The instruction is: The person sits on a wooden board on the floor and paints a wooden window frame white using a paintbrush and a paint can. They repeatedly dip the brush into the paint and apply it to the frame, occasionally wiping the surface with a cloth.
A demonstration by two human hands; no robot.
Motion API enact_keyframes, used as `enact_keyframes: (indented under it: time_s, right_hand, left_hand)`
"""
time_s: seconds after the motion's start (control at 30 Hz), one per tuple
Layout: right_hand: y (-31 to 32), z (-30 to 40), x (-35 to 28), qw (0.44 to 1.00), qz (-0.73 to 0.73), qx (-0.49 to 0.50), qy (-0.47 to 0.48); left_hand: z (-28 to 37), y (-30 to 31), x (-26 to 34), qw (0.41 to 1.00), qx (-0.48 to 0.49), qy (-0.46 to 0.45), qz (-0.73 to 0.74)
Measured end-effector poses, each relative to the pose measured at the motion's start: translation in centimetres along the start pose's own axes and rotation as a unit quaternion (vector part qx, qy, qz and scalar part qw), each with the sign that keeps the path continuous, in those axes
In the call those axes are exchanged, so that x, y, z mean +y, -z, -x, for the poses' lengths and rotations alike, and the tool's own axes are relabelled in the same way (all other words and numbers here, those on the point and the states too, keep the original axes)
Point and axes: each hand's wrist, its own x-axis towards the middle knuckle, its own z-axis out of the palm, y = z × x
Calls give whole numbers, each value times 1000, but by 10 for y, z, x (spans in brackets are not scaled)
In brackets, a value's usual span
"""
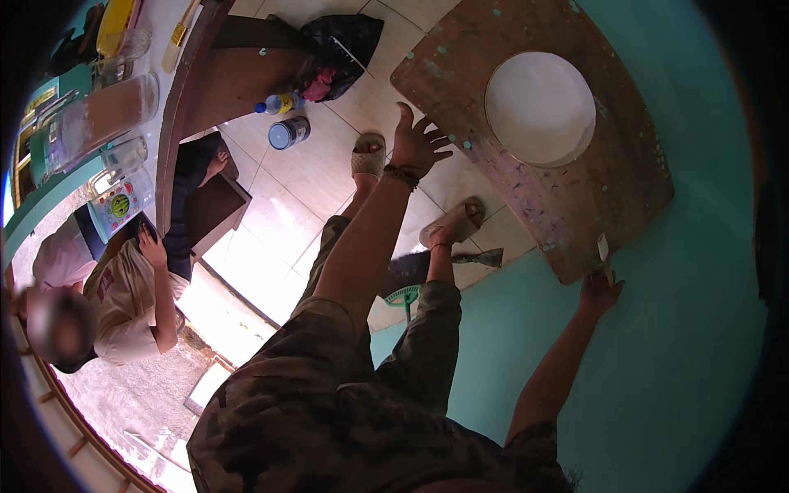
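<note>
My left hand (419,146) is spread in mid-air above the tiled floor, beside the edge of a brown wooden tabletop (530,185), and holds nothing. A dark beaded bracelet (402,175) circles that wrist. Close to the teal wall (616,351), my right hand (599,294) grips what looks like a small paintbrush (603,248) with a pale end pointing up. The tabletop bears mint-green paint spots and scuffs. On it lies a round white thing (541,110) with a thin gold rim; whether it is a lid or a dish, I cannot tell.
A blue-lidded can (288,133), a plastic bottle (280,103) and a black plastic bag (342,49) sit on the floor. Glassware, including a large jug (98,120), and another paintbrush (179,37) rest on the left surface. Another person (132,289) sits at left. A green-headed tool (404,296) is behind my legs.
</note>
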Motion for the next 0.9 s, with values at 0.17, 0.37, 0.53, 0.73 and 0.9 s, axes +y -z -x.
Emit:
enact_keyframes:
  time_s: [0.17,0.37,0.53,0.73,0.9]
  right_hand:
    - [19,-11,13,985,166,22,45]
    - [56,-36,38,955,284,-3,85]
    - [11,-18,45,1000,10,15,-5]
    - [-33,11,64,998,-30,51,-7]
    - [-54,1,86,1000,-16,10,1]
  left_hand:
    - [15,45,39,974,-217,0,59]
    - [1,44,54,985,-157,-65,21]
    - [-5,21,82,997,6,-72,6]
    - [-16,16,121,990,74,-98,-75]
    - [-22,26,171,988,76,-106,-87]
